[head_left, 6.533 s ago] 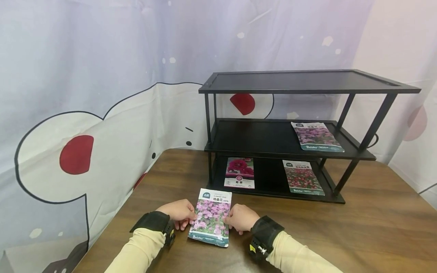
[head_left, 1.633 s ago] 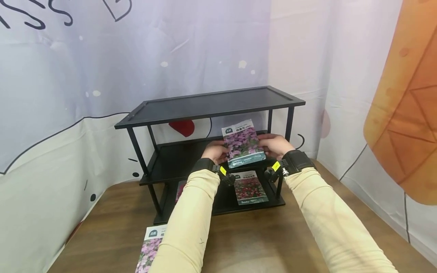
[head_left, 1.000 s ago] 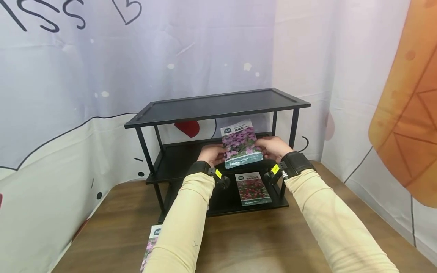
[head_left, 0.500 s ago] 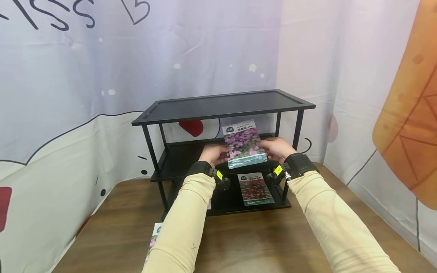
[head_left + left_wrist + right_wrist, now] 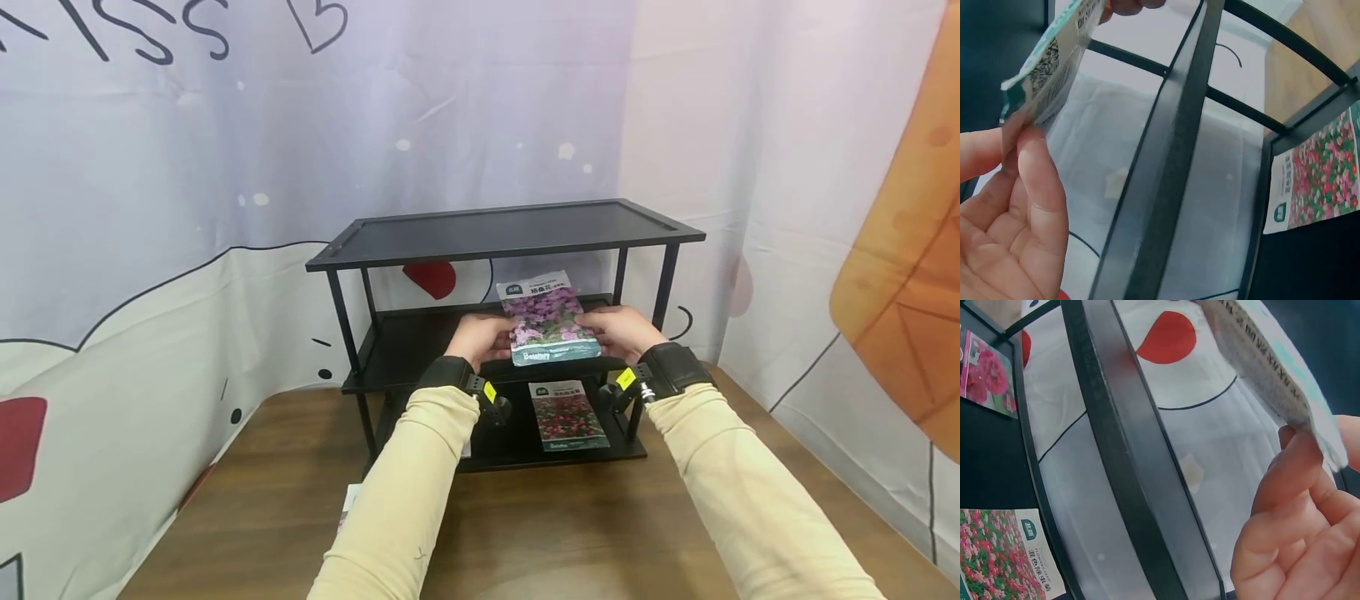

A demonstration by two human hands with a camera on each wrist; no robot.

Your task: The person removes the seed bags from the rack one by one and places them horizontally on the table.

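Note:
A flower seed packet (image 5: pixel 546 312) with a purple-flower picture and a teal bottom band is held up at the middle shelf, its face tilted toward me. My left hand (image 5: pixel 478 337) pinches its left edge between thumb and fingers. On the opposite edge, my right hand (image 5: pixel 621 332) pinches it in the same way. The left wrist view shows the packet's printed back (image 5: pixel 1054 69) above the thumb, and the shelf's dark rail (image 5: pixel 1169 162) beside it. In the right wrist view the packet (image 5: pixel 1266 362) hangs over the gap behind the rail.
The black three-tier rack (image 5: pixel 502 229) stands on a wooden table (image 5: pixel 540 533). A red-flower seed packet (image 5: pixel 568 417) lies on its bottom shelf, and a magenta-flower packet (image 5: pixel 988 375) lies farther left. Another packet (image 5: pixel 349 500) on the table is mostly behind my left sleeve.
Earlier both hands held a pink-flower packet on the table; they have let it go and taken the purple-flower packet from the middle shelf. Lately the packet has lowered slightly as the view shifts left.

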